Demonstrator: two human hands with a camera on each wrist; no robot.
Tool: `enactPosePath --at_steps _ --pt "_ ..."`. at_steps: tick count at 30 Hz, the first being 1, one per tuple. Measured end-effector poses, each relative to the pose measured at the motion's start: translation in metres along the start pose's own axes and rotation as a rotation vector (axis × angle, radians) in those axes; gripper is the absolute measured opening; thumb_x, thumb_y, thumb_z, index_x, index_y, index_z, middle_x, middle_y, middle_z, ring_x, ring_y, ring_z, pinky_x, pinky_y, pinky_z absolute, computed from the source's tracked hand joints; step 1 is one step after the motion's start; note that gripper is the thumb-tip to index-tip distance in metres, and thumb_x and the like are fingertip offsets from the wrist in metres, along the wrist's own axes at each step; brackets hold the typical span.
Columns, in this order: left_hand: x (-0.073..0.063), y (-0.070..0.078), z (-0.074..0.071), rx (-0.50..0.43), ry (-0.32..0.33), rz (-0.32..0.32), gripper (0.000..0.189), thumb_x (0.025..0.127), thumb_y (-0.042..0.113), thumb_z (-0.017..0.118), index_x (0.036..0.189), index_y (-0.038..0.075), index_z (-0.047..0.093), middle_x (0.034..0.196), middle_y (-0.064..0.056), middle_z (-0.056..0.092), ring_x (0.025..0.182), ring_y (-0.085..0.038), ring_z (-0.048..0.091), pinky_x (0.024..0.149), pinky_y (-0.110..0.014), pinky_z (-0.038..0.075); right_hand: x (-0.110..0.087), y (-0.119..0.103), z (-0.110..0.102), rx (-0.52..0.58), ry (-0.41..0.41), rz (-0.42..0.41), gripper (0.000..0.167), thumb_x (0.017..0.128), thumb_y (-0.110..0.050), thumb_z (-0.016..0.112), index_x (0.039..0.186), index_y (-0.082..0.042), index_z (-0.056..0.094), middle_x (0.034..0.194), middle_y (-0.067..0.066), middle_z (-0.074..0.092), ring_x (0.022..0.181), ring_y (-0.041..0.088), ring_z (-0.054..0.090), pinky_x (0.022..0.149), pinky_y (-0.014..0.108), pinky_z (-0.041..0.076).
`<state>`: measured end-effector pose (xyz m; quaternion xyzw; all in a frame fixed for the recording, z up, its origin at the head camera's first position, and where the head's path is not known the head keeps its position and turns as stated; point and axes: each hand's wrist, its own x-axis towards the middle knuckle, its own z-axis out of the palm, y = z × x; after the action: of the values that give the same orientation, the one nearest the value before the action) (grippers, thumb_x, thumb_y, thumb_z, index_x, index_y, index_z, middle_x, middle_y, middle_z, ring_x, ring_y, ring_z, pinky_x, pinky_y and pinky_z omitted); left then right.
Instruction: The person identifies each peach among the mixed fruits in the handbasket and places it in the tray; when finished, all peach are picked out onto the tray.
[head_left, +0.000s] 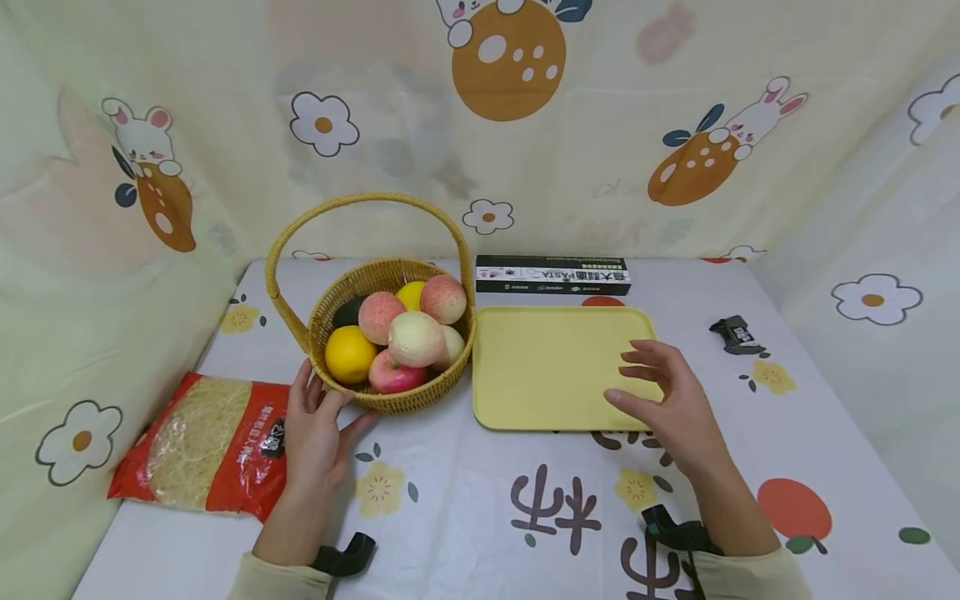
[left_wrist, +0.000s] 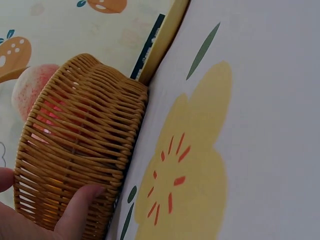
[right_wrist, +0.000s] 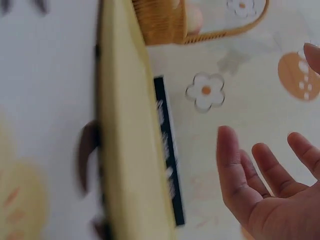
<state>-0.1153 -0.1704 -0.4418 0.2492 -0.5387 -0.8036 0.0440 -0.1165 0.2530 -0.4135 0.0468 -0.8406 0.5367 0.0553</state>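
A wicker basket [head_left: 408,403] with a tall arched handle stands left of centre, filled with several fruits: peaches [head_left: 381,317], an orange-yellow fruit [head_left: 350,354], a pink-red apple [head_left: 396,374]. At its front left side is my left hand [head_left: 318,433], fingers at the rim. In the left wrist view the thumb [left_wrist: 80,207] lies against the woven wall. My right hand [head_left: 671,404] is held above the right part of a yellow tray [head_left: 551,367], fingers spread apart from the thumb and nothing between them. The right wrist view shows this hand [right_wrist: 280,200] with its palm empty.
Left of the basket, a red bag of pasta [head_left: 198,442] lies partly behind my left hand. A black-and-white pasta box [head_left: 553,275] stands behind the tray. A small black packet [head_left: 737,335] lies at the right. A printed cloth curtain [head_left: 405,167] encloses the table.
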Motion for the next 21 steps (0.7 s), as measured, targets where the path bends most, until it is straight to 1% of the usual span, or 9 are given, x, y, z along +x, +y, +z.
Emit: enactPosePath --at_steps 3,6,8,12,14,16,19,21 --pt "0.0 0.0 0.0 0.003 0.002 0.007 0.081 0.103 0.007 0.056 0.166 0.045 0.023 0.175 0.011 0.025 0.154 -0.023 0.035 0.098 -0.047 0.062 0.012 -0.016 0.008 0.022 -0.064 -0.016 0.075 0.092 -0.02 0.083 0.156 -0.016 0.043 0.15 0.007 0.052 0.133 0.019 0.053 0.088 0.017 0.059" --pt "0.0 -0.002 0.0 0.016 0.004 0.015 0.082 0.103 0.007 0.056 0.166 0.045 0.023 0.175 0.01 0.025 0.153 -0.023 0.036 0.097 -0.045 0.063 0.026 -0.032 0.021 0.025 -0.129 -0.039 0.079 0.088 -0.022 0.087 0.155 -0.017 0.044 0.151 0.007 0.052 0.137 0.027 0.053 0.089 0.021 0.061" --pt "0.0 -0.002 -0.001 0.022 0.008 0.015 0.082 0.102 0.007 0.057 0.166 0.045 0.022 0.175 0.01 0.025 0.153 -0.023 0.036 0.097 -0.045 0.063 0.037 -0.042 0.033 0.017 -0.177 -0.05 0.082 0.085 -0.025 0.089 0.154 -0.02 0.046 0.151 0.006 0.053 0.139 0.03 0.054 0.091 0.028 0.064" --pt "0.001 -0.003 -0.003 0.034 0.01 0.012 0.083 0.102 0.008 0.057 0.167 0.044 0.021 0.175 0.009 0.026 0.151 -0.023 0.036 0.097 -0.043 0.063 0.055 -0.063 0.06 0.021 -0.264 -0.065 0.085 0.08 -0.029 0.094 0.152 -0.026 0.049 0.151 0.003 0.053 0.139 0.029 0.056 0.091 0.039 0.066" --pt "0.002 -0.003 -0.003 0.036 0.009 0.014 0.084 0.101 0.007 0.057 0.167 0.044 0.021 0.175 0.009 0.026 0.151 -0.023 0.037 0.097 -0.043 0.063 0.062 -0.072 0.073 0.028 -0.302 -0.076 0.084 0.079 -0.029 0.094 0.151 -0.027 0.05 0.15 0.002 0.054 0.138 0.029 0.057 0.089 0.04 0.066" --pt "0.002 -0.003 -0.002 0.037 0.007 0.016 0.084 0.101 0.007 0.057 0.167 0.044 0.021 0.175 0.008 0.026 0.15 -0.023 0.037 0.097 -0.044 0.063 0.068 -0.08 0.088 0.018 -0.336 -0.116 0.085 0.079 -0.028 0.094 0.151 -0.025 0.051 0.15 0.003 0.054 0.137 0.029 0.058 0.087 0.037 0.067" --pt "0.002 -0.004 -0.003 0.038 0.0 0.022 0.084 0.101 0.007 0.058 0.167 0.044 0.021 0.174 0.009 0.026 0.149 -0.023 0.038 0.097 -0.043 0.063 0.077 -0.092 0.109 -0.015 -0.382 -0.189 0.085 0.078 -0.026 0.094 0.151 -0.019 0.051 0.149 0.007 0.056 0.133 0.033 0.059 0.083 0.039 0.067" --pt "0.002 -0.004 -0.003 0.04 -0.003 0.023 0.084 0.101 0.007 0.058 0.167 0.044 0.022 0.174 0.009 0.026 0.149 -0.023 0.038 0.098 -0.043 0.063 0.084 -0.1 0.122 -0.042 -0.409 -0.245 0.085 0.077 -0.027 0.094 0.15 -0.013 0.053 0.15 0.01 0.057 0.13 0.037 0.061 0.089 0.042 0.066"
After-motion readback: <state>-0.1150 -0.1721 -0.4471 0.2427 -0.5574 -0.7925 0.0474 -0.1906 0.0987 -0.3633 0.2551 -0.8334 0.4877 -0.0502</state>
